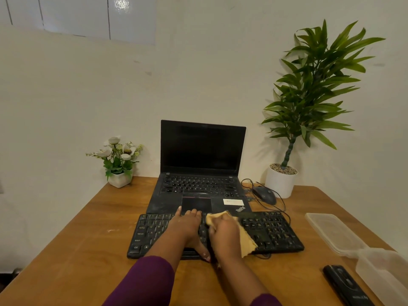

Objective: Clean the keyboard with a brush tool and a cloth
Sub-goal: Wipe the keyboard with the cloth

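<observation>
A black external keyboard (271,230) lies across the wooden desk in front of an open laptop. My left hand (187,226) rests flat on the middle keys, fingers stretched toward the far edge and thumb at the near edge. Right beside it, my right hand (225,234) grips a yellow cloth (247,241) and holds it down on the keys just right of centre. One end of the cloth sticks out past the fingers, the other hangs toward the keyboard's near edge. No brush tool can be made out for certain.
The laptop (198,164) stands open behind the keyboard, screen dark. A wired mouse (265,194) and its cable lie at the back right by a tall potted plant (281,181). A flower pot (119,180) is back left. Clear plastic containers (331,233) and a black device (346,286) sit at right.
</observation>
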